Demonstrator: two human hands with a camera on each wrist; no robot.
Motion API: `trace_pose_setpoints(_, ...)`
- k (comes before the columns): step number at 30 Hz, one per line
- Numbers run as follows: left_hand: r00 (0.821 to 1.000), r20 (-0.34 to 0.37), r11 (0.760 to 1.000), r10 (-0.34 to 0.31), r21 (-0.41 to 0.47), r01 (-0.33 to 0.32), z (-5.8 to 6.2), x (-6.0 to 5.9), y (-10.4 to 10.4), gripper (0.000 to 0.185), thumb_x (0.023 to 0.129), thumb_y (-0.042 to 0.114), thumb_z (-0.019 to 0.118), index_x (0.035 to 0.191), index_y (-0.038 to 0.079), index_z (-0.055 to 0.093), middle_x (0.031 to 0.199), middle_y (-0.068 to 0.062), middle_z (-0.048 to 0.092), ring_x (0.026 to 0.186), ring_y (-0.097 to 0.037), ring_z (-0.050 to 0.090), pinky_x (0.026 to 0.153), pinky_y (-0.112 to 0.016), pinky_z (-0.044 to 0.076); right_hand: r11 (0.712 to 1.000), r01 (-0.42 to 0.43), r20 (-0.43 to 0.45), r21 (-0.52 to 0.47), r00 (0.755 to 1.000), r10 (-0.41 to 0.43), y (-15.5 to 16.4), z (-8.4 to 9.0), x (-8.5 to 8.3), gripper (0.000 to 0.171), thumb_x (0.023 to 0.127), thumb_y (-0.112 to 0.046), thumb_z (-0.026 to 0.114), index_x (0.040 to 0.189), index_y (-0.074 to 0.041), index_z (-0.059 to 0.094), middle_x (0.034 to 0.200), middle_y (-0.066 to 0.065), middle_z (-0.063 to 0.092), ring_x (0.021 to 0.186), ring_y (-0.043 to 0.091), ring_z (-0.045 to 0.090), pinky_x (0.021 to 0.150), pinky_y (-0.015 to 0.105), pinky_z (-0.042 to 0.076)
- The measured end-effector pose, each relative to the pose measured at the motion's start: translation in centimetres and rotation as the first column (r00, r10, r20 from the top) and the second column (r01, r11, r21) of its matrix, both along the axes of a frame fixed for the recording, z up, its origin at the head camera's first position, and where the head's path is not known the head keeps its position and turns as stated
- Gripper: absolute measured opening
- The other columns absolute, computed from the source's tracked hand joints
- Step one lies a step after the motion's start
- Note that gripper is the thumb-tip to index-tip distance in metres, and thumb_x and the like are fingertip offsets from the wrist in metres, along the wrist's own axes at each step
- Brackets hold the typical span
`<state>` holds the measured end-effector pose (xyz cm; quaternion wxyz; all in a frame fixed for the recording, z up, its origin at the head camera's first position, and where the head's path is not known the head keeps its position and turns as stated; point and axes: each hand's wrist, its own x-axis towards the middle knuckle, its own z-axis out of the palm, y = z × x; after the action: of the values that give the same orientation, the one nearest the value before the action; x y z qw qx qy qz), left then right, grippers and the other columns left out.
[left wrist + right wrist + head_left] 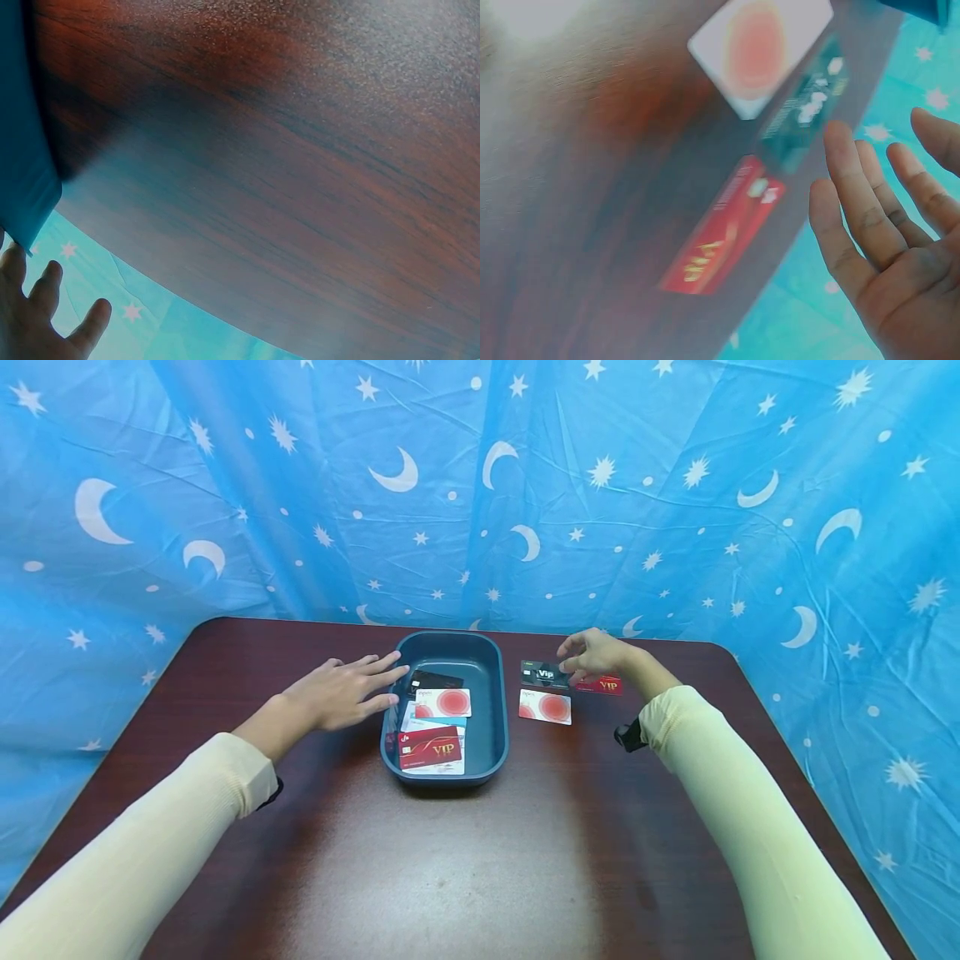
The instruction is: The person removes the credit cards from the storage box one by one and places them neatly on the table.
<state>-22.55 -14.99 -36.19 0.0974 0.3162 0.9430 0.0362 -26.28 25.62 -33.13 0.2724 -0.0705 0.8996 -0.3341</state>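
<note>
The red card (606,685) lies flat on the worktop (480,860), far right of the tray (498,727), just under the right hand (592,653), whose fingers are loosely spread and hold nothing. To lift it cleanly I would slide a fingertip to one long edge and tip it up with the thumb, since a flat card gives no lip; the black card (543,674) lies just beside it to the left, so the pinch should stay on the red one alone.

The red card reads "VIP" in gold and the black card "ViP" in white. The white card (545,707) with a red disc, nearer, has print too small to read. In the tray another red card (430,747) reads "VIP".

The left hand (341,692) lies flat, fingers straight, fingertips at the tray's left rim.
</note>
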Motion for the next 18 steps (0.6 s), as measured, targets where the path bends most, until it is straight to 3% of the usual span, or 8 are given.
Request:
trace_pose_setpoints(5, 1.000, -0.008, 1.000, -0.011, -0.003, 0.011, 0.0, 0.1, -0.1, 0.063, 0.103, 0.047, 0.046, 0.157, 0.017, 0.032, 0.163, -0.014, 0.023, 0.145, -0.042, 0.029, 0.108, -0.072, 0.025, 0.997, 0.040, 0.007, -0.071, 0.999, -0.040, -1.6, 1.9, -0.5, 0.039, 0.102, -0.011, 0.055, 0.137, 0.006, 0.047, 0.134, 0.031, 0.054, 0.106, 0.035, 0.069, 0.087, 0.039, 0.056)
trace_pose_setpoints(9, 1.000, -0.014, 1.000, -0.020, -0.006, 0.020, 0.0, 0.0, -0.1, 0.062, 0.104, 0.047, 0.045, 0.157, 0.016, 0.033, 0.163, -0.013, 0.023, 0.145, -0.042, 0.029, 0.108, -0.072, 0.026, 0.992, 0.054, 0.001, -0.114, 0.999, -0.054, -3.0, 3.0, -0.8, 0.038, 0.102, -0.013, 0.055, 0.135, 0.004, 0.048, 0.133, 0.028, 0.055, 0.103, 0.033, 0.070, 0.091, 0.043, 0.055)
trace_pose_setpoints(18, 1.000, -0.009, 1.000, -0.015, -0.002, 0.015, -0.1, -0.1, -0.1, 0.062, 0.104, 0.046, 0.046, 0.157, 0.016, 0.032, 0.163, -0.013, 0.022, 0.145, -0.042, 0.028, 0.108, -0.072, 0.025, 0.975, 0.070, 0.030, -0.212, 0.997, -0.065, -5.8, 4.2, -0.9, 0.042, 0.101, -0.016, 0.058, 0.138, 0.000, 0.045, 0.131, 0.024, 0.057, 0.113, 0.039, 0.064, 0.097, 0.047, 0.052)
